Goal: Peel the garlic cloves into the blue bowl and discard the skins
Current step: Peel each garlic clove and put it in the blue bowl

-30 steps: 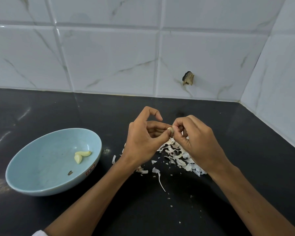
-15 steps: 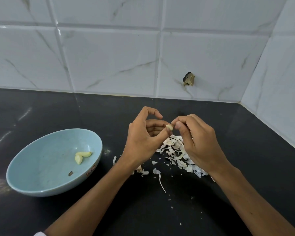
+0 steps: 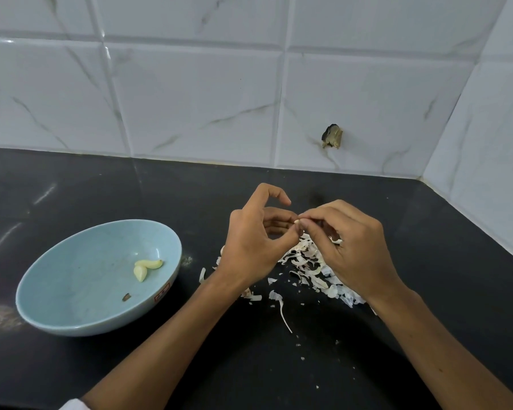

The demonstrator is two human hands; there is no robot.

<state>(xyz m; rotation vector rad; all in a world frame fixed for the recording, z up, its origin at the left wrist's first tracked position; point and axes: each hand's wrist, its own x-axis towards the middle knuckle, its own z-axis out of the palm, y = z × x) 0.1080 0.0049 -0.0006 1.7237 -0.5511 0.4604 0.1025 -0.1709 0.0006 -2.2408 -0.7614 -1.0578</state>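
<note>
Both hands' grip — left hand [image 3: 253, 242], right hand [image 3: 354, 250] — pinch garlic clove [image 3: 297, 221].

Garlic clove [image 3: 297, 221] between left hand [image 3: 256, 242] and right hand [image 3: 357, 250].

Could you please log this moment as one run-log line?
peeling; left hand holds garlic clove; right hand pinches it; blue bowl holds two peeled cloves; skins piled on counter
</note>
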